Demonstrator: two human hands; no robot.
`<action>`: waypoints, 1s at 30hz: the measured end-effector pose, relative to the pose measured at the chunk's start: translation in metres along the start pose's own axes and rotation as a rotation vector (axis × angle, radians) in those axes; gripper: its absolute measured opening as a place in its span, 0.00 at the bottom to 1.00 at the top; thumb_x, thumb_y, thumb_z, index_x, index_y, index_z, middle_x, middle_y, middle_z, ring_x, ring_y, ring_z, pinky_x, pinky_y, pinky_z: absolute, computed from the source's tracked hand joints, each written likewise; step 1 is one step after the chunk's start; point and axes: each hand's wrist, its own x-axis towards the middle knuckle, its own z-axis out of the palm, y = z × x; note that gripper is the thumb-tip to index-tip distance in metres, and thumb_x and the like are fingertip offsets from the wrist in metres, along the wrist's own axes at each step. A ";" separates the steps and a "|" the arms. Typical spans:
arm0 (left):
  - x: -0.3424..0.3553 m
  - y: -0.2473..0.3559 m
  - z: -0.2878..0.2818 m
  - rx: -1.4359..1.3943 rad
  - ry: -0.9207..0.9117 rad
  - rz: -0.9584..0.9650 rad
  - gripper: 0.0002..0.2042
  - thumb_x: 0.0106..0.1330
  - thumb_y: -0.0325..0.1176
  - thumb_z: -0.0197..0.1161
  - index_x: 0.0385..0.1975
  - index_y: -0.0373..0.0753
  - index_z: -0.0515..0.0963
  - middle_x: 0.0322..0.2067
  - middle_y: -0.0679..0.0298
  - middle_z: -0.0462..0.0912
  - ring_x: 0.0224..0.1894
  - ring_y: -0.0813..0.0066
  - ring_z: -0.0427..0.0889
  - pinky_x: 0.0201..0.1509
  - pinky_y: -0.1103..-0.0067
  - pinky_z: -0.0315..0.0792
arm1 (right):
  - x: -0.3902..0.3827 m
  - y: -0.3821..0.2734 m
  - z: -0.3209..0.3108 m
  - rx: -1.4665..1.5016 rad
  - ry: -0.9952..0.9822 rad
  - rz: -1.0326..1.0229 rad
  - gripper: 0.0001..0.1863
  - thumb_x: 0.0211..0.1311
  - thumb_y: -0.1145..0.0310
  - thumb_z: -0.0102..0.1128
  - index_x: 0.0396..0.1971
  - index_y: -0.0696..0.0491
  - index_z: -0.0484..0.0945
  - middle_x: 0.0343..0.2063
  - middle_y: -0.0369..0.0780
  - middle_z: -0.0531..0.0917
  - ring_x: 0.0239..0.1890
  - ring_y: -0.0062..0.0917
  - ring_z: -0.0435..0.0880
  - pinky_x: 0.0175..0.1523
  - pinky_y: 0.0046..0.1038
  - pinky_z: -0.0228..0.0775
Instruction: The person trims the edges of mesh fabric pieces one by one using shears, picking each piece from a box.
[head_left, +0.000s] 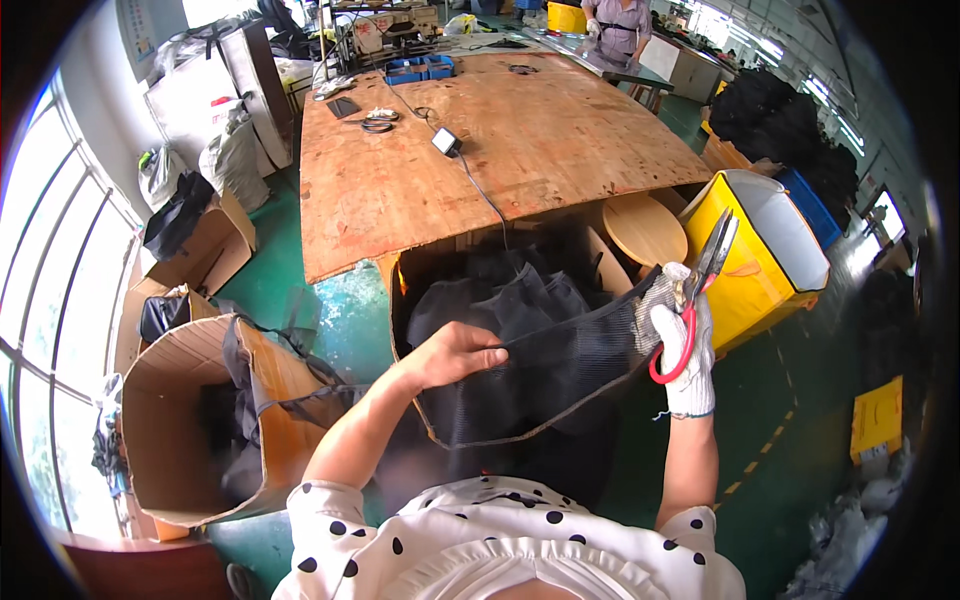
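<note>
A strip of black mesh fabric (570, 355) is stretched between my hands, over an open cardboard box (407, 372) filled with more dark mesh. My bare left hand (455, 355) pinches its upper left edge between thumb and fingers. In a white knitted glove with greyish fingertips, my right hand (688, 352) is closed round red-handled scissors (716, 248), whose blades point upward. The mesh's right end meets the gloved fingers, which seem to grip it too; the exact hold is hidden.
Ahead stands a worn wooden table (560, 130) bearing a white adapter (446, 141) on a cable and a blue tray (420, 68). A yellow bin (735, 235) and round wooden board (645, 230) are right; a cardboard box (190, 370) sits left. A co-worker (620, 30) stands far off.
</note>
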 end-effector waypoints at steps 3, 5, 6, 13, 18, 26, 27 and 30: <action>-0.001 0.005 -0.008 -0.528 -0.110 0.013 0.09 0.62 0.34 0.60 0.34 0.35 0.79 0.25 0.69 0.78 0.30 0.87 0.72 0.35 0.86 0.67 | 0.002 0.009 0.000 0.031 0.001 -0.002 0.28 0.48 0.70 0.56 0.54 0.57 0.66 0.50 0.46 0.72 0.53 0.34 0.71 0.58 0.31 0.62; -0.001 0.012 -0.006 -0.745 -0.161 0.027 0.15 0.63 0.41 0.58 0.39 0.35 0.76 0.29 0.63 0.80 0.33 0.79 0.76 0.38 0.84 0.67 | 0.004 0.005 0.006 0.006 0.014 -0.034 0.28 0.48 0.70 0.56 0.53 0.57 0.67 0.49 0.45 0.73 0.53 0.33 0.72 0.56 0.31 0.64; -0.001 0.013 -0.006 -0.854 -0.187 0.035 0.18 0.63 0.44 0.56 0.42 0.35 0.75 0.31 0.60 0.81 0.35 0.74 0.78 0.39 0.82 0.67 | 0.004 0.009 0.010 -0.001 0.020 -0.077 0.28 0.48 0.71 0.56 0.54 0.57 0.66 0.50 0.45 0.73 0.53 0.34 0.71 0.55 0.31 0.65; 0.007 -0.007 0.021 -1.302 -0.319 0.004 0.17 0.63 0.45 0.55 0.40 0.37 0.69 0.61 0.40 0.55 0.62 0.49 0.62 0.65 0.64 0.58 | 0.028 0.082 0.003 0.581 -0.074 0.091 0.13 0.54 0.65 0.56 0.40 0.52 0.71 0.25 0.35 0.73 0.24 0.22 0.74 0.30 0.23 0.69; 0.010 -0.020 0.015 -1.422 -0.247 0.120 0.14 0.65 0.42 0.53 0.38 0.36 0.69 0.61 0.40 0.55 0.63 0.50 0.59 0.66 0.65 0.56 | -0.016 0.044 -0.028 1.019 0.059 0.396 0.12 0.65 0.56 0.45 0.40 0.46 0.63 0.13 0.30 0.64 0.08 0.14 0.61 0.11 0.15 0.52; 0.016 -0.002 0.021 -1.428 -0.063 0.014 0.14 0.63 0.42 0.55 0.38 0.36 0.69 0.63 0.46 0.53 0.65 0.53 0.56 0.68 0.66 0.52 | -0.083 -0.009 -0.011 1.942 -0.113 1.049 0.06 0.64 0.66 0.43 0.29 0.50 0.67 0.16 0.27 0.60 0.16 0.10 0.57 0.18 0.14 0.49; 0.015 0.000 0.023 -1.398 -0.058 0.020 0.15 0.63 0.42 0.56 0.39 0.36 0.69 0.63 0.46 0.53 0.65 0.54 0.56 0.68 0.66 0.51 | -0.085 -0.018 0.001 1.817 -0.049 1.254 0.05 0.64 0.67 0.44 0.28 0.49 0.66 0.16 0.27 0.59 0.16 0.11 0.55 0.18 0.14 0.47; 0.014 0.001 0.025 -1.344 -0.096 0.058 0.18 0.62 0.43 0.57 0.44 0.35 0.68 0.63 0.46 0.55 0.64 0.54 0.58 0.67 0.66 0.52 | -0.088 -0.016 0.040 1.387 -0.339 1.431 0.09 0.66 0.62 0.46 0.31 0.51 0.68 0.16 0.30 0.64 0.16 0.14 0.63 0.19 0.16 0.58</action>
